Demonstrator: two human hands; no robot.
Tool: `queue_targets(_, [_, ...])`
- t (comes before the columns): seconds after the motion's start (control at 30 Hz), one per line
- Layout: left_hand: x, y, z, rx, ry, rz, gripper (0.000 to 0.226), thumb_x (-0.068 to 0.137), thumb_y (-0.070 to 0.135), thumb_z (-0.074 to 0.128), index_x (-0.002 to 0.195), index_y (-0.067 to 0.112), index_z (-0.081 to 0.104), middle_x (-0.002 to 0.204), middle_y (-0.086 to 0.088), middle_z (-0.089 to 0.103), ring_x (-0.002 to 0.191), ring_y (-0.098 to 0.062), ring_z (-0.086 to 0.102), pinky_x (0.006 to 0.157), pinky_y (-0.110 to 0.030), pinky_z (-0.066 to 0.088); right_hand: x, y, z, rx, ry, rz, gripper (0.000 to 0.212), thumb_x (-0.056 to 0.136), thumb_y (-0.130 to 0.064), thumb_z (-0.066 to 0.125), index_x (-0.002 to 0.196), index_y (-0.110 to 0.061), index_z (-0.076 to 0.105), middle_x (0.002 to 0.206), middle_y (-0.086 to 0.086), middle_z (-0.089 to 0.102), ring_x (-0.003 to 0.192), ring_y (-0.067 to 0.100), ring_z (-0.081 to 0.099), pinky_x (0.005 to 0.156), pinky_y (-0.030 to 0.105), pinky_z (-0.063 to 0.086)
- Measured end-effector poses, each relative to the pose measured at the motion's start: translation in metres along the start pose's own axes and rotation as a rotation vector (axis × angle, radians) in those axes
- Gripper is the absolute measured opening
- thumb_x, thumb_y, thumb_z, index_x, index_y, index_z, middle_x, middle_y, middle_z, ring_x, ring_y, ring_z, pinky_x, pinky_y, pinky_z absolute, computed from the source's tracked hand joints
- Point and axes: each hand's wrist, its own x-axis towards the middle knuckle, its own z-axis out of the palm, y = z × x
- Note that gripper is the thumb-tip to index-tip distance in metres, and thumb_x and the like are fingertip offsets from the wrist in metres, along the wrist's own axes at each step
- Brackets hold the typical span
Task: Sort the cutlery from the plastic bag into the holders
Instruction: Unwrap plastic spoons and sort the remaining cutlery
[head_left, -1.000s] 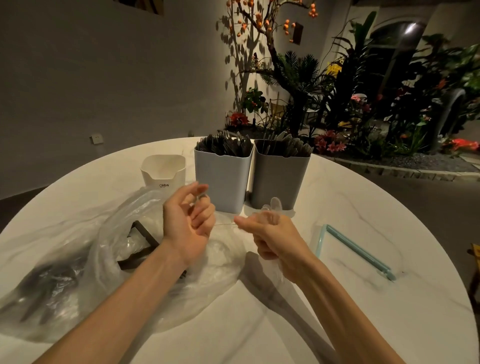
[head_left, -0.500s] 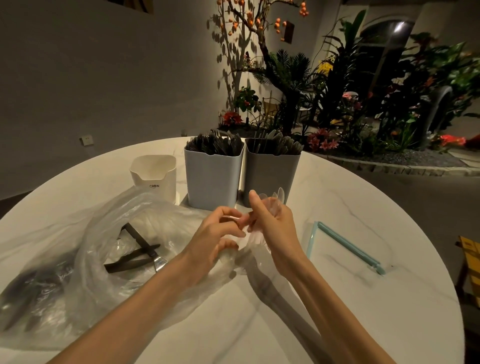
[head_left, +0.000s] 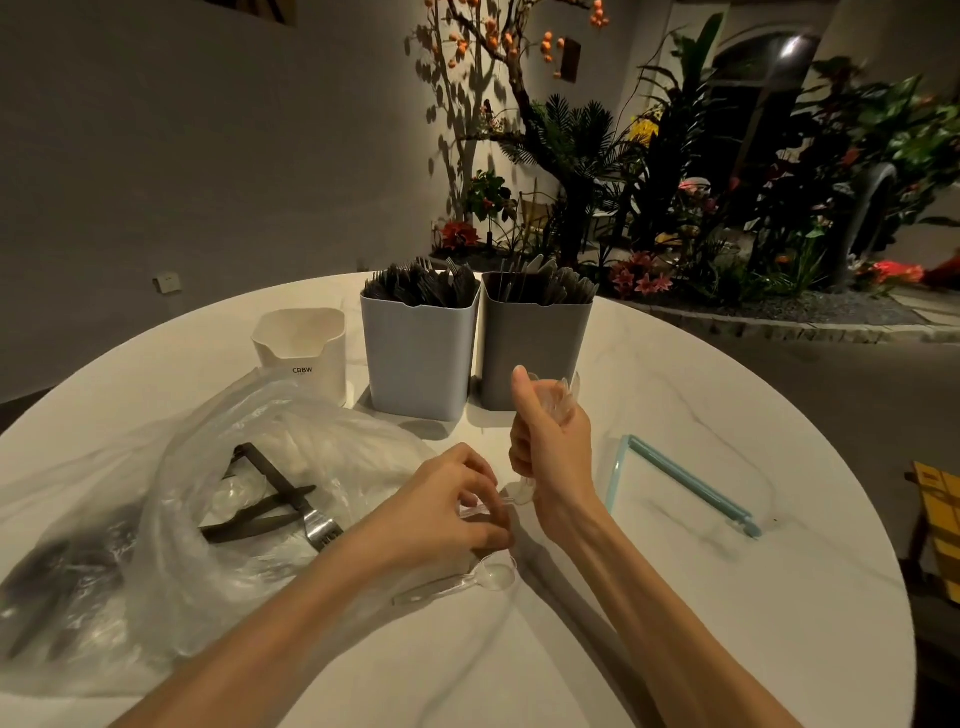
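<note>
Right hand grip clenched round a bundle of clear plastic spoons; left hand pinches one clear handle. I note another clear spoon lying on the table beside the plastic bag.

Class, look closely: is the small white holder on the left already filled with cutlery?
No. The white holder shows a bare inside, while the two taller holders beside it are packed.
</note>
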Motion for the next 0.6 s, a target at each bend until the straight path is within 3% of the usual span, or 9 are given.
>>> queue_targets(0.1, [0.001, -0.001, 0.001, 0.022, 0.023, 0.022, 0.006, 0.084, 0.028, 0.08, 0.085, 0.022, 0.081, 0.106, 0.013, 0.059, 0.099, -0.01, 0.062, 0.089, -0.029, 0.055, 0.001, -0.002, -0.002, -0.001, 0.003, -0.001, 0.037, 0.095, -0.044, 0.063, 0.072, -0.018, 0.051, 0.047, -0.005, 0.043, 0.04, 0.004, 0.036, 0.042, 0.017, 0.034])
queue_targets(0.2, [0.001, 0.001, -0.007, -0.035, 0.04, -0.006, 0.017, 0.098, 0.011, 0.062, 0.091, 0.012, 0.078, 0.096, 0.006, 0.069, 0.087, -0.007, 0.069, 0.081, -0.026, 0.058, 0.002, -0.009, -0.008, 0.08, 0.03, 0.001, 0.031, 0.09, -0.043, 0.07, 0.077, -0.02, 0.054, 0.048, -0.006, 0.039, 0.042, 0.007, 0.031, 0.041, 0.019, 0.028])
queue_targets(0.3, [-0.001, 0.011, -0.021, -0.124, 0.034, -0.054, 0.027, 0.106, 0.011, 0.041, 0.101, 0.017, 0.067, 0.075, 0.004, 0.062, 0.07, -0.005, 0.066, 0.077, -0.032, 0.058, 0.007, -0.014, -0.019, 0.169, 0.066, 0.017, 0.034, 0.09, -0.042, 0.071, 0.073, -0.022, 0.049, 0.049, -0.007, 0.036, 0.043, 0.008, 0.027, 0.042, 0.021, 0.025])
queue_targets(0.4, [-0.01, 0.028, -0.033, -0.044, -0.116, -0.134, 0.017, 0.099, 0.046, 0.055, 0.102, 0.031, 0.063, 0.082, 0.014, 0.059, 0.075, -0.001, 0.057, 0.076, -0.028, 0.048, 0.012, -0.014, -0.026, 0.2, 0.041, 0.043, 0.046, 0.091, -0.042, 0.071, 0.065, -0.024, 0.038, 0.052, -0.006, 0.031, 0.045, 0.009, 0.022, 0.042, 0.021, 0.022])
queue_targets(0.47, [-0.016, 0.037, -0.037, 0.235, -0.255, -0.177, 0.038, 0.08, 0.065, 0.07, 0.102, 0.035, 0.064, 0.086, 0.018, 0.058, 0.076, 0.001, 0.055, 0.068, -0.023, 0.044, 0.011, -0.014, -0.026, 0.217, -0.012, 0.071, 0.05, 0.091, -0.039, 0.072, 0.061, -0.025, 0.034, 0.053, -0.006, 0.028, 0.046, 0.01, 0.02, 0.041, 0.021, 0.021])
queue_targets(0.53, [-0.021, 0.039, -0.036, 0.459, -0.346, -0.154, 0.042, 0.073, 0.06, 0.08, 0.1, 0.031, 0.067, 0.086, 0.02, 0.057, 0.077, 0.001, 0.054, 0.062, -0.018, 0.042, 0.01, -0.013, -0.024, 0.193, -0.058, 0.103, 0.051, 0.089, -0.035, 0.074, 0.056, -0.025, 0.038, 0.052, -0.006, 0.03, 0.045, 0.009, 0.02, 0.041, 0.021, 0.021])
queue_targets(0.6, [-0.019, 0.033, -0.034, 0.42, -0.41, -0.139, 0.029, 0.078, 0.049, 0.081, 0.088, 0.023, 0.07, 0.068, 0.023, 0.059, 0.065, 0.003, 0.055, 0.057, -0.015, 0.04, 0.01, -0.011, -0.022, 0.147, -0.085, 0.119, 0.047, 0.086, -0.035, 0.078, 0.055, -0.025, 0.043, 0.053, -0.005, 0.03, 0.046, 0.01, 0.02, 0.044, 0.023, 0.02])
